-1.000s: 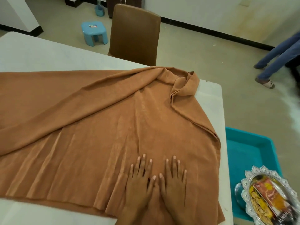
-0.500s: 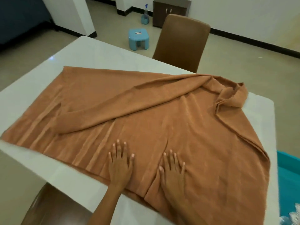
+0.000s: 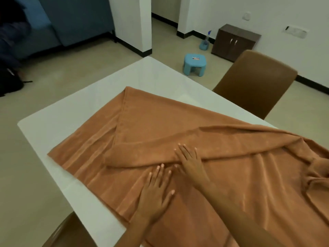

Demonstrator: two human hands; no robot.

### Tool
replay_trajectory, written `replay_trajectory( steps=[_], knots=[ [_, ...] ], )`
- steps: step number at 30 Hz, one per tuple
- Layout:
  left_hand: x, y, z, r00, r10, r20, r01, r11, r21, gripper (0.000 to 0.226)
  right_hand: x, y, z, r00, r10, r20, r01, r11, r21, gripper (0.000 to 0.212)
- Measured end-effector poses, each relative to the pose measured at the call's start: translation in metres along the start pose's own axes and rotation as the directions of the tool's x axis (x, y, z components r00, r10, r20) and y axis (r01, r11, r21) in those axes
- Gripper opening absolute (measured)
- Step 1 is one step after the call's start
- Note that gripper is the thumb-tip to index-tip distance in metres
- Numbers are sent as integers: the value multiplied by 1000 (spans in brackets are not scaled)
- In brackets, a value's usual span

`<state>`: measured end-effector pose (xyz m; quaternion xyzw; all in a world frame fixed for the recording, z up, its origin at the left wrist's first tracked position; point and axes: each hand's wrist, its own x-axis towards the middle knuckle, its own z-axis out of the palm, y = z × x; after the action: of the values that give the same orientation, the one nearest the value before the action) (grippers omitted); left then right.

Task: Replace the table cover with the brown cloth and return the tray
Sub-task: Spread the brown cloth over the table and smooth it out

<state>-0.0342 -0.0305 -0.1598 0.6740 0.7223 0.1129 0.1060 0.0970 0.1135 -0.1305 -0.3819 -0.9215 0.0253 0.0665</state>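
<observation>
The brown cloth (image 3: 222, 175) lies spread over the white table (image 3: 71, 125), with a long folded flap running across its middle and bunched folds at the right edge. My left hand (image 3: 156, 189) lies flat on the cloth near the front, fingers spread. Just beyond it, my right hand (image 3: 189, 160) presses flat on the edge of the folded flap. Neither hand grips the fabric. The tray is out of view.
A brown chair (image 3: 256, 82) stands at the table's far side and another chair (image 3: 65, 232) at the near left corner. On the floor beyond are a blue stool (image 3: 195, 65), a spray bottle (image 3: 204, 41) and a dark cabinet (image 3: 235, 41).
My view has swung left, away from the tray and blue bin. Both hands have slid left and forward across the cloth; my right hand now reaches the folded flap.
</observation>
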Motion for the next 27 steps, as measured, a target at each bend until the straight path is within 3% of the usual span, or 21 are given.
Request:
replay_trajectory(
  steps=[2, 5, 7, 8, 9, 10, 11, 12, 13, 14, 15, 17, 18, 19, 23, 27],
  knots=[
    [-1, 0, 3, 1000, -5, -5, 4, 1000, -17, 64, 35, 9, -6, 993, -92, 74, 92, 996, -4, 51],
    [4, -4, 6, 1000, 8, 7, -8, 1000, -24, 64, 83, 15, -29, 900, -200, 387, 195, 979, 52, 24],
    [5, -7, 11, 1000, 22, -2, -22, 1000, 0, 66, 131, 26, -50, 807, -134, 576, 125, 991, 56, 26],
    [6, -9, 15, 1000, 29, -3, -29, 999, 15, 67, 155, 35, -60, 822, -56, 567, 17, 997, 75, 26],
    [7, -10, 19, 999, 33, -11, -33, 999, 35, 68, 175, 42, -70, 903, 72, 425, -136, 983, 120, 22],
    [8, -12, 25, 999, 39, -11, -38, 997, 60, 69, 191, 50, -82, 947, 278, 159, -310, 920, 240, 19],
    [9, -13, 28, 999, 40, -21, -38, 995, 89, 70, 202, 55, -94, 852, 514, -103, -423, 790, 444, 22],
    [11, -14, 31, 999, 36, -29, -33, 994, 104, 72, 205, 56, -102, 671, 716, -192, -456, 602, 655, 28],
    [13, -15, 33, 998, 35, -42, -30, 993, 113, 72, 205, 56, -99, 519, 834, -189, -452, 455, 767, 34],
    [15, -15, 37, 997, 44, -69, -36, 993, 112, 69, 201, 53, -91, 470, 865, -173, -501, 423, 755, 40],
    [15, -16, 37, 996, 47, -72, -40, 994, 103, 66, 190, 48, -77, 521, 832, -194, -573, 508, 643, 47],
    [14, -16, 37, 996, 37, -80, -31, 996, 80, 64, 153, 34, -31, 752, 626, -206, -520, 755, 399, 51],
    [15, -16, 38, 994, 33, -101, -25, 996, 84, 64, 127, 26, -6, 829, 532, -170, -473, 831, 294, 49],
    [15, -16, 37, 994, 28, -102, -19, 996, 88, 64, 96, 16, 12, 861, 491, -133, -457, 861, 221, 48],
    [11, -12, 28, 997, 0, -71, 5, 998, 62, 68, -10, -25, 50, 867, 498, -1, -491, 856, 162, 51],
    [11, -8, 13, 1000, -18, -22, 17, 1000, -17, 61, -26, -34, 51, 881, 472, 41, -474, 877, 83, 54]
  ],
)
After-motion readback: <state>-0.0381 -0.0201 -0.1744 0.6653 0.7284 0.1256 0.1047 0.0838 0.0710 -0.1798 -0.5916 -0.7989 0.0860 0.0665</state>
